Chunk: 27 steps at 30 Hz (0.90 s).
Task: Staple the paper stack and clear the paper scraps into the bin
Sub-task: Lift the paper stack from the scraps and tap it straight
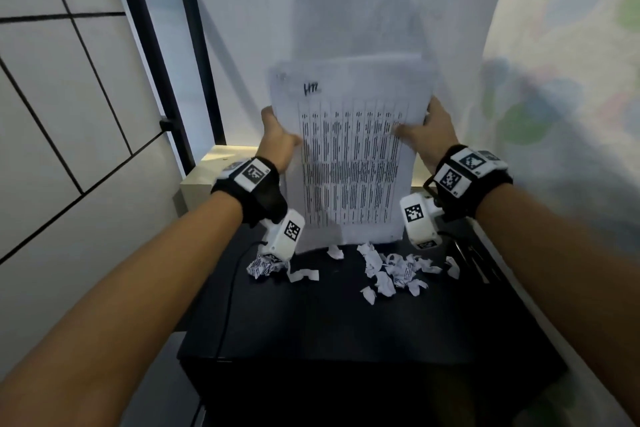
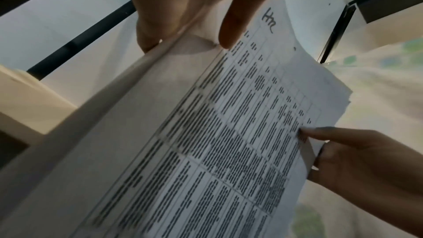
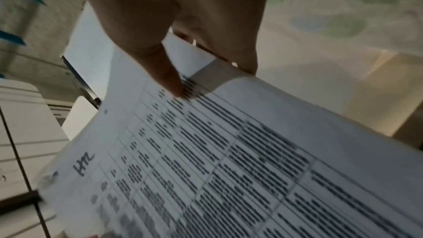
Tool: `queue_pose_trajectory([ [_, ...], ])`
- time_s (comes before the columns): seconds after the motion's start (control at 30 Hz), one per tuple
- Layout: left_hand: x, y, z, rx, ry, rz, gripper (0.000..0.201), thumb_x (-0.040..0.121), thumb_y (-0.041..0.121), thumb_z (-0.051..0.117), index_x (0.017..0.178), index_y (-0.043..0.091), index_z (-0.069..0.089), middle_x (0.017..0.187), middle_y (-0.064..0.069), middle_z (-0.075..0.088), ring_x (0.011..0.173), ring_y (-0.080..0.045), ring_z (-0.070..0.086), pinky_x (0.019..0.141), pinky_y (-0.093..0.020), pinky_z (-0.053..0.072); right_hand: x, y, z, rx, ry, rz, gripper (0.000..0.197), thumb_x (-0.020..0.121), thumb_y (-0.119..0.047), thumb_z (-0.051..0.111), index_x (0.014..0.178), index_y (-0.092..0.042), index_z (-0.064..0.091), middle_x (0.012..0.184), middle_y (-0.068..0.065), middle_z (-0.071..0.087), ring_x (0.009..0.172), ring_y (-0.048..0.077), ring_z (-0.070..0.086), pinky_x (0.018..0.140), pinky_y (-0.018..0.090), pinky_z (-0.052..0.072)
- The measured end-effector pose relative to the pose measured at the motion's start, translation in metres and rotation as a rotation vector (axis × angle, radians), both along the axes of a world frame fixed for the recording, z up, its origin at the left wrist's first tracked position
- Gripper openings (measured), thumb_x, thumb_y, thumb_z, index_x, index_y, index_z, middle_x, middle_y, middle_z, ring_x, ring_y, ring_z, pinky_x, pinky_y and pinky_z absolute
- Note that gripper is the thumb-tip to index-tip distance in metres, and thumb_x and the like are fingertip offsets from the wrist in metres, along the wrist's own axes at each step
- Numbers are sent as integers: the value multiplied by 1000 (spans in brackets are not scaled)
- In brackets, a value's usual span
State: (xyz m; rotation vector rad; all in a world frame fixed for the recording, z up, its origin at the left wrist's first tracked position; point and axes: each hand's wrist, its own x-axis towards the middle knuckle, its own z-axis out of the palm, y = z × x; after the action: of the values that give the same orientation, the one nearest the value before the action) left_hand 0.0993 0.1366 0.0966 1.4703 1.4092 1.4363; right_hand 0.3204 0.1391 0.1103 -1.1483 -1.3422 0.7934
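I hold a white paper stack (image 1: 349,156) printed with a table upright on the black table (image 1: 346,322), its lower edge resting on the top. My left hand (image 1: 277,139) grips the stack's left edge, thumb in front. My right hand (image 1: 424,135) grips the right edge, thumb on the print. The left wrist view shows the stack (image 2: 217,142) with my left thumb (image 2: 235,24) on it; the right wrist view shows the sheet (image 3: 228,160) under my right thumb (image 3: 167,77). Several torn paper scraps (image 1: 391,272) and a crumpled one (image 1: 263,267) lie below the stack.
A dark object, unclear what it is, lies at the table's right edge (image 1: 471,253). A black cable (image 1: 228,295) runs down the left side of the table. A tiled wall (image 1: 69,114) stands left, a patterned curtain (image 1: 571,80) right, a pale ledge (image 1: 207,170) behind.
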Motion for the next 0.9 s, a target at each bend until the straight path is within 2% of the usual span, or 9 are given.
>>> queue_pose_trajectory([
  [0.2,8,-3,-18,-68,60,7,51,89,-10,43,135,-2,22,100,-9,46,89,-20,50,78,-32,45,-3,-4,-16,-97,-29,-63,46,77,7,64,120,-2,52,118,18,64,108,33,62,99,50,48],
  [0.3,12,-4,-11,-17,8,13,49,88,-13,42,132,-2,24,109,-11,45,102,-22,47,96,-36,43,-2,-2,-13,-58,63,-97,33,73,7,63,103,-6,58,102,11,67,100,29,63,97,50,49],
  [0.37,13,-4,-9,-2,-58,-1,54,86,-16,40,134,2,23,112,-10,46,104,-23,48,101,-40,43,-1,-2,-12,-33,105,-107,44,65,-1,63,108,-2,56,101,13,65,95,29,62,92,53,52],
  [0.5,13,-6,-17,-21,-28,20,53,86,-14,41,134,2,25,98,-7,50,87,-20,52,80,-32,47,-2,1,-15,-79,94,-110,63,65,-12,64,121,-11,37,113,12,49,101,26,51,96,49,47],
  [0.6,12,-1,-17,-17,-23,64,42,87,-9,43,127,-2,33,92,-8,47,83,-21,49,74,-28,42,-2,4,-13,-59,118,-129,33,76,4,58,98,-11,39,80,0,51,75,20,52,68,28,48],
  [0.67,11,3,-14,-24,-72,93,32,88,-8,40,117,5,37,97,-8,50,96,-22,50,78,-28,43,-3,9,-12,-38,128,-163,21,76,5,56,83,-11,45,74,-3,46,71,18,47,63,27,43],
  [0.77,13,6,-16,-114,-6,51,39,90,-1,42,129,-1,34,105,-14,51,104,-29,52,84,-34,44,-7,10,-13,-110,69,-158,31,80,-4,58,105,-12,43,84,-5,42,88,18,42,68,28,43],
  [0.83,15,6,-21,-152,55,26,39,92,-1,42,129,-2,32,99,-11,49,96,-24,48,71,-29,41,-7,11,-16,-159,42,-174,47,77,-9,61,120,-5,44,96,1,44,95,18,41,77,33,47],
  [0.9,15,5,-24,-148,63,27,34,91,-3,43,124,1,35,88,-4,49,95,-21,46,61,-21,38,-6,11,-21,-187,25,-180,38,78,-8,62,112,2,48,93,3,45,92,18,43,75,28,47],
])
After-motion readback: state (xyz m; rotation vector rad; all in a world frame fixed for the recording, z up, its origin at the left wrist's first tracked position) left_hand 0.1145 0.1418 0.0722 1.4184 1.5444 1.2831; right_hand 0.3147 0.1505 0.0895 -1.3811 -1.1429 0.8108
